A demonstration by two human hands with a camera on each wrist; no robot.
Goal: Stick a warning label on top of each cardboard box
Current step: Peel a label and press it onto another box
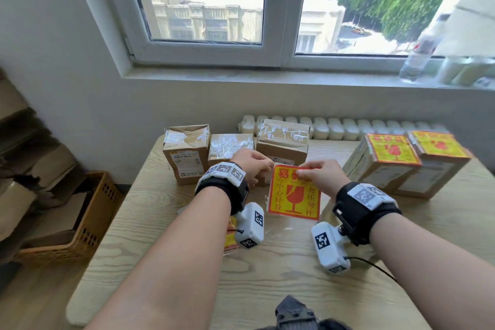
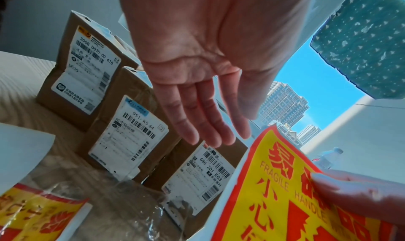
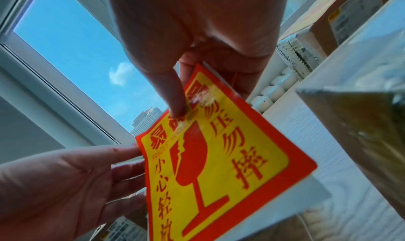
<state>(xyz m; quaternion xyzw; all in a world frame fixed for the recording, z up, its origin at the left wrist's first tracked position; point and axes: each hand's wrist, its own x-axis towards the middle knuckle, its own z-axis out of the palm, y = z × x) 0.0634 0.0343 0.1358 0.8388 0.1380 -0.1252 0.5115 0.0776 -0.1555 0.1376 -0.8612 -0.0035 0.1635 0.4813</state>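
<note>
A red-and-yellow fragile label (image 1: 293, 198) (image 2: 274, 201) (image 3: 219, 166) hangs upright above the table, with white backing showing behind its edges. My right hand (image 1: 302, 171) (image 3: 181, 109) pinches its top edge between thumb and fingers. My left hand (image 1: 267, 166) (image 2: 210, 137) (image 3: 122, 165) is at the label's upper left corner, fingers straight, one fingertip touching the edge. Behind the hands stand three taped cardboard boxes with bare tops (image 1: 186, 153) (image 1: 230, 146) (image 1: 282, 142). Two boxes at the right (image 1: 385, 166) (image 1: 439, 158) carry labels on top.
A plastic-wrapped stack of labels (image 1: 231, 236) (image 2: 32, 215) lies on the wooden table (image 1: 267, 289) under my left wrist. A woven basket (image 1: 88, 211) stands on the floor at left. A white radiator (image 1: 348, 128) and a windowsill with a bottle (image 1: 420, 53) lie behind the table.
</note>
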